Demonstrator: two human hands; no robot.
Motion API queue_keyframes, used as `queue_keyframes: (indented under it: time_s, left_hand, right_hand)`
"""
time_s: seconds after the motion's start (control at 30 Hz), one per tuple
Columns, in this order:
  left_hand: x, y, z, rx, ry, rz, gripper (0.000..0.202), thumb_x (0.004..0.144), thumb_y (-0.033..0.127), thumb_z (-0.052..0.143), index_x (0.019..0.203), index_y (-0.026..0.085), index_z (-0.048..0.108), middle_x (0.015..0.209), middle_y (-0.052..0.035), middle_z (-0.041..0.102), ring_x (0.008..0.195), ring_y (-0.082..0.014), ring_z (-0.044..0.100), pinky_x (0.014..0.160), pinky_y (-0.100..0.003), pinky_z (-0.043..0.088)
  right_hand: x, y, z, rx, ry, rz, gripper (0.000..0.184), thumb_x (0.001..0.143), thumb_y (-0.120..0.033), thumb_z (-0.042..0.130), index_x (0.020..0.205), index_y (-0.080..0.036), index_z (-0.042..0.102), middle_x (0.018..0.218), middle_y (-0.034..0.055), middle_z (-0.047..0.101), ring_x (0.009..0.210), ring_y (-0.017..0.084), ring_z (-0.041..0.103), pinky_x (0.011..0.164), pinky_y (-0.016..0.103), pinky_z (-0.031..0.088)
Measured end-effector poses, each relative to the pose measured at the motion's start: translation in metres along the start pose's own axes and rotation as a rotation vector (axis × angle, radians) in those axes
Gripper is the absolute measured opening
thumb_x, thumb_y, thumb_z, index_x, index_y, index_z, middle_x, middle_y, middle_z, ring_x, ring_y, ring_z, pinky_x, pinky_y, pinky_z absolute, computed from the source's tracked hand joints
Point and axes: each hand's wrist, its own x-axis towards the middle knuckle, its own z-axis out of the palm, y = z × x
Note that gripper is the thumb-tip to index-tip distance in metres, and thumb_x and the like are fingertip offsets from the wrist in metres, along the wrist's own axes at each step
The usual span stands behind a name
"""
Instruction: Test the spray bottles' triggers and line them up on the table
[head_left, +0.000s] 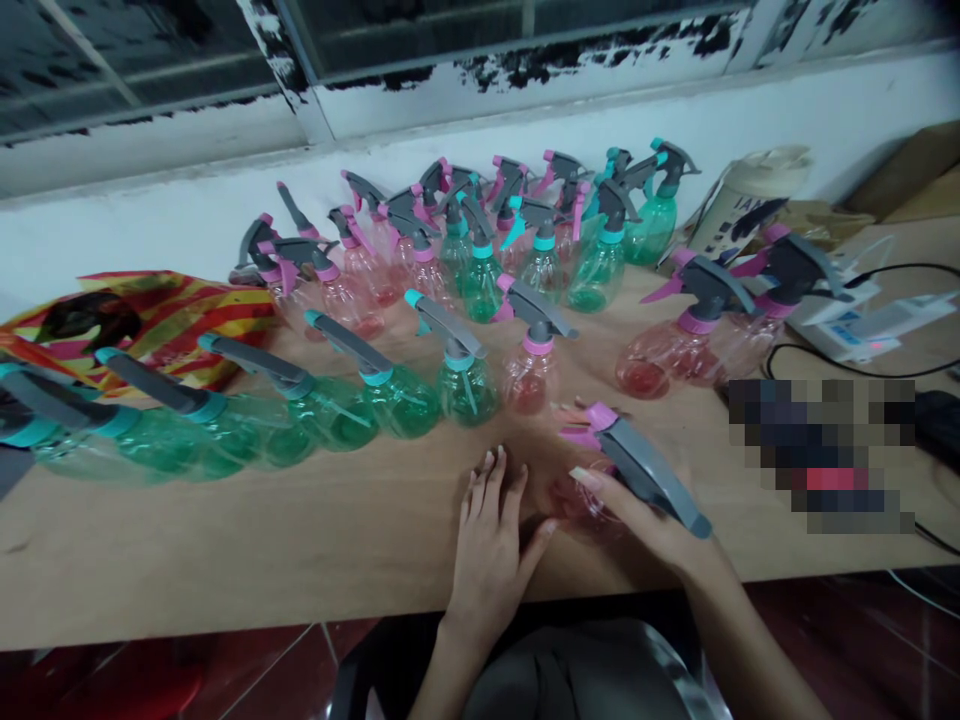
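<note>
My right hand is wrapped round a spray bottle with a clear pink body and a grey and pink trigger head. This bottle stands near the table's front edge, its lower part partly hidden by my fingers. Just left of it, my left hand lies on the wood with its fingers stretched out, holding nothing. Beyond my hands stands another pink spray bottle. A green spray bottle is beside it, at the end of a row of several green ones running left.
Several pink and green bottles crowd along the wall. Two pink bottles stand at right, near a tote bag and a white device with cables. A red and yellow plastic bag lies at left on the wooden table.
</note>
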Motion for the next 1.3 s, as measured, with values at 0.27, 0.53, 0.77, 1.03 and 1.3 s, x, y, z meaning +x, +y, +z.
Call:
queue_keyframes:
  time_s: [0.27,0.53,0.77,1.03,1.3]
  left_hand:
    - [-0.0004,0.0001,0.0011,0.025,0.016,0.013,0.056,0.096,0.042,0.049,0.143,0.015,0.037,0.156,-0.0171,0.033,0.145,-0.0290,0.028,0.112,-0.052,0.034]
    - [-0.0008,0.0001,0.0006,0.014,0.012,0.009,0.058,0.096,0.045,0.047,0.145,0.016,0.034,0.156,-0.0173,0.033,0.145,-0.0299,0.029,0.112,-0.053,0.035]
    - [-0.0008,0.0001,0.0009,0.006,0.011,-0.001,0.057,0.096,0.045,0.048,0.144,0.017,0.035,0.156,-0.0167,0.033,0.144,-0.0305,0.030,0.111,-0.054,0.036]
    - [-0.0008,0.0001,-0.0001,0.019,0.016,0.007,0.057,0.096,0.044,0.049,0.144,0.016,0.036,0.156,-0.0164,0.033,0.144,-0.0294,0.029,0.112,-0.053,0.034]
    - [-0.0008,-0.0003,0.0009,0.022,0.017,0.009,0.056,0.096,0.043,0.049,0.144,0.017,0.036,0.156,-0.0164,0.033,0.145,-0.0293,0.029,0.113,-0.052,0.034]
  right_hand:
    - [-0.0025,0.0021,0.0003,-0.016,0.016,-0.011,0.035,0.086,-0.033,0.064,0.121,-0.033,0.061,0.118,0.0022,0.070,0.102,0.026,0.069,0.090,0.040,0.057]
    - [-0.0022,0.0028,-0.0001,-0.043,0.012,-0.014,0.032,0.087,-0.033,0.063,0.119,-0.032,0.063,0.115,0.0034,0.071,0.102,0.027,0.069,0.090,0.043,0.058]
    - [-0.0023,0.0007,0.0011,-0.087,0.039,-0.038,0.029,0.087,-0.033,0.063,0.116,-0.033,0.065,0.105,0.0029,0.074,0.094,0.026,0.072,0.084,0.042,0.060]
    - [0.0002,-0.0007,-0.0001,-0.088,0.020,-0.079,0.027,0.089,-0.032,0.060,0.115,-0.032,0.064,0.101,0.0022,0.074,0.092,0.025,0.072,0.083,0.039,0.060]
    - [0.0019,0.0015,-0.0005,-0.097,0.008,-0.086,0.031,0.086,-0.037,0.063,0.116,-0.031,0.064,0.103,0.0034,0.074,0.082,0.025,0.073,0.074,0.040,0.062]
